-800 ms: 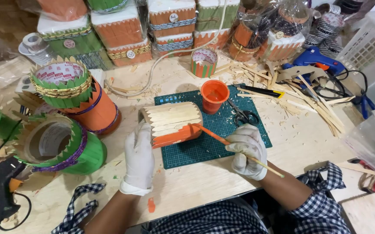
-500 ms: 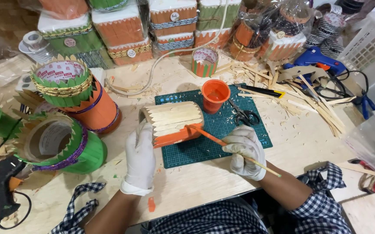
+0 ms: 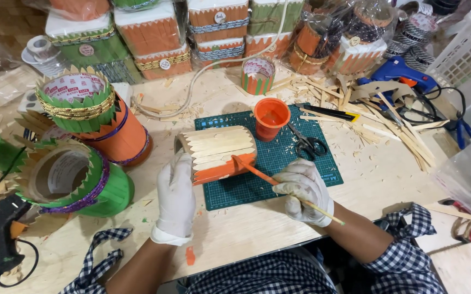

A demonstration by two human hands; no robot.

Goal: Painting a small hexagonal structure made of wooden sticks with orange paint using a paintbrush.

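On the green cutting mat, left hand steadies the stick-clad cylinder, probably light and fragile, best held by its unpainted end; right hand grips a paintbrush.

A person's two arms seen from above. The left hand and right hand each wear a thin white glove, smudged with grime, rolled at the wrist. Both forearms are bare. Black-and-white checked sleeves are pushed up near the elbows.
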